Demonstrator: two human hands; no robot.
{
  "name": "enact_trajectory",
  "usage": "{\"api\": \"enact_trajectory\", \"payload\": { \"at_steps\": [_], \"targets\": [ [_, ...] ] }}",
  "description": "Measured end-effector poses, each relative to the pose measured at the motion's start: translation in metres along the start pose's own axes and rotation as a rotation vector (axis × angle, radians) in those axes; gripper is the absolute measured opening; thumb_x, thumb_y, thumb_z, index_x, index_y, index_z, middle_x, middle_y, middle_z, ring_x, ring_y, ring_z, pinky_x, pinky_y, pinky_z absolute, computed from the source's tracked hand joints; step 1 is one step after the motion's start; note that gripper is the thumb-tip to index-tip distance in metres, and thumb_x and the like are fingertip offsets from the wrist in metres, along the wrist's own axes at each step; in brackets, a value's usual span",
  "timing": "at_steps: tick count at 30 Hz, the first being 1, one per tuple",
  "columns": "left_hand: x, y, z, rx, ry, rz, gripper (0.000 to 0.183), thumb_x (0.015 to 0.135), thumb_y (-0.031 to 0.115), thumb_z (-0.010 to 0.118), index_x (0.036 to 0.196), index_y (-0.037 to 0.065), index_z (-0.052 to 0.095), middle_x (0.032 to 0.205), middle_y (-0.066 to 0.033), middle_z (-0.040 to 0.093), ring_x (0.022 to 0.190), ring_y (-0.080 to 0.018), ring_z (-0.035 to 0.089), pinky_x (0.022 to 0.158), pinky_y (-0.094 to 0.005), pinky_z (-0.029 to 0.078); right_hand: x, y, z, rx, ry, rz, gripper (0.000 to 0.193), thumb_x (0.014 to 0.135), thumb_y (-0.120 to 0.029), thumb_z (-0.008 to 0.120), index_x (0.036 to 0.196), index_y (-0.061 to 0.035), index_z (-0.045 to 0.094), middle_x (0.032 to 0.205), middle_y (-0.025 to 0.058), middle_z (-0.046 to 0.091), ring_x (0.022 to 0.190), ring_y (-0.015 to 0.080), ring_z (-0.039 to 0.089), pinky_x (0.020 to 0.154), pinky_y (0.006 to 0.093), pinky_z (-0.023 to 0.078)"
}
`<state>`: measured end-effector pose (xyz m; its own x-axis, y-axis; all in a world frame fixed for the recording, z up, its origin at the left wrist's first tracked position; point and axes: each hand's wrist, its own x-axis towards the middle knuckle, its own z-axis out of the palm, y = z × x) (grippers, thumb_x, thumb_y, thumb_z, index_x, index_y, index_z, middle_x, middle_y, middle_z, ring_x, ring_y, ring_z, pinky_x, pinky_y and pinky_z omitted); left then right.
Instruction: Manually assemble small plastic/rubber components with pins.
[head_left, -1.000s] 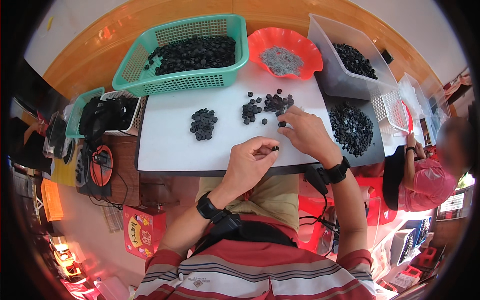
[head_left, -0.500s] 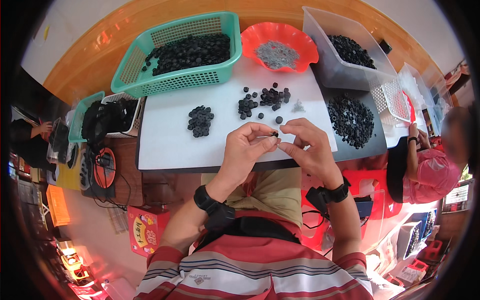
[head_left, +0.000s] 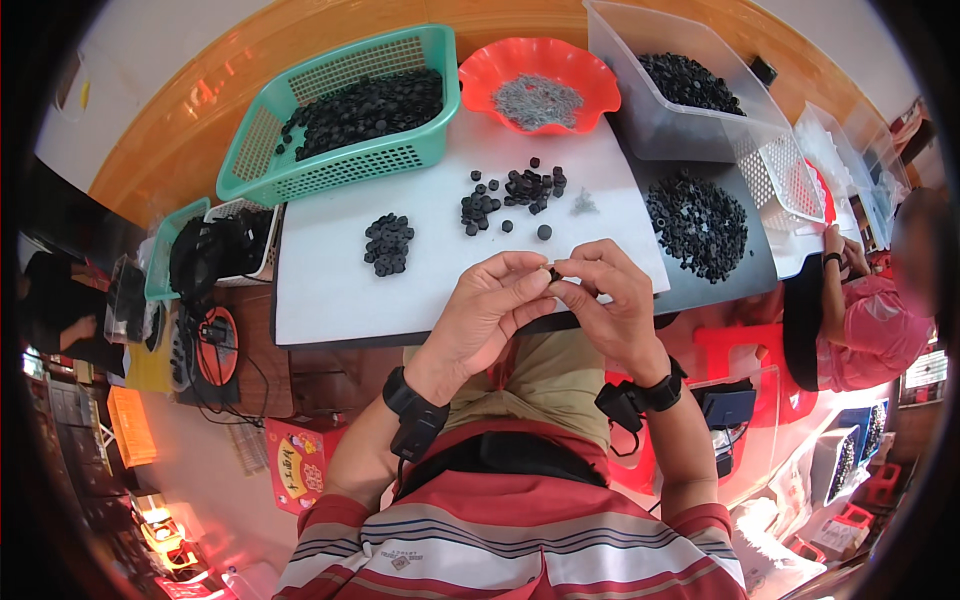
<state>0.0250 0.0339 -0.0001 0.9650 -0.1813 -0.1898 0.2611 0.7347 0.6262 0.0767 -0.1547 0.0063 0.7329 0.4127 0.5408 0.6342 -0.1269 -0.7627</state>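
Over the front edge of the white work surface (head_left: pixel 330 310), my left hand (head_left: pixel 492 305) and my right hand (head_left: pixel 607 300) meet, fingertips pinched together. Between them is a small black part (head_left: pixel 553 274), mostly hidden by the fingers. Just beyond, a loose heap of small black knobs (head_left: pixel 535 190) lies with a few single ones around it. Beside that heap sits a little pile of thin metal pins (head_left: pixel 584 202). Farther left is another cluster of black knobs (head_left: pixel 388 245).
Along the back stand a green basket of black parts (head_left: pixel 340 165), a red scalloped bowl of metal pins (head_left: pixel 480 75) and a clear bin of black parts (head_left: pixel 690 140). Black pieces (head_left: pixel 698 225) cover a dark board at right. Another person (head_left: pixel 880 330) sits at far right.
My right fingertips have closed in on the black part held by my left hand. The whole view has shifted slightly, moving the table things a little left.
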Motion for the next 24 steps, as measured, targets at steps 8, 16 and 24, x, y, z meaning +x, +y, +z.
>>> {"api": "enact_trajectory", "payload": {
  "at_steps": [8, 16, 24],
  "targets": [
    [0.003, -0.006, 0.006, 0.018, 0.005, 0.012, 0.017, 0.098, 0.007, 0.07, 0.115, 0.004, 0.068, 0.11, -0.0062, 0.072, 0.098, -0.0149, 0.071, 0.09, -0.0294, 0.062, -0.007, -0.001, 0.0, -0.084, 0.087, -0.043, 0.031, 0.082, -0.001, 0.081, 0.112, -0.0057, 0.074, 0.1, 0.0088, 0.066, 0.069, 0.0181, 0.063, 0.058, 0.0282, 0.05],
    [0.005, -0.01, 0.013, 0.051, 0.044, -0.013, 0.022, 0.098, 0.01, 0.071, 0.118, 0.003, 0.066, 0.109, -0.0067, 0.072, 0.096, -0.0149, 0.071, 0.086, -0.0284, 0.062, -0.014, 0.009, 0.0, -0.259, 0.088, -0.15, 0.033, 0.086, -0.001, 0.077, 0.116, -0.0051, 0.066, 0.104, 0.0116, 0.063, 0.071, 0.027, 0.067, 0.06, 0.0356, 0.055],
    [0.017, -0.009, 0.021, 1.199, 0.276, 0.521, 0.021, 0.096, 0.01, 0.071, 0.116, 0.002, 0.07, 0.111, -0.0104, 0.074, 0.094, -0.0186, 0.072, 0.078, -0.0321, 0.059, -0.018, 0.016, -0.012, -0.22, 0.19, -0.097, 0.028, 0.091, -0.004, 0.074, 0.117, -0.0031, 0.063, 0.106, 0.0148, 0.061, 0.075, 0.027, 0.065, 0.061, 0.0349, 0.054]
  ]
}}
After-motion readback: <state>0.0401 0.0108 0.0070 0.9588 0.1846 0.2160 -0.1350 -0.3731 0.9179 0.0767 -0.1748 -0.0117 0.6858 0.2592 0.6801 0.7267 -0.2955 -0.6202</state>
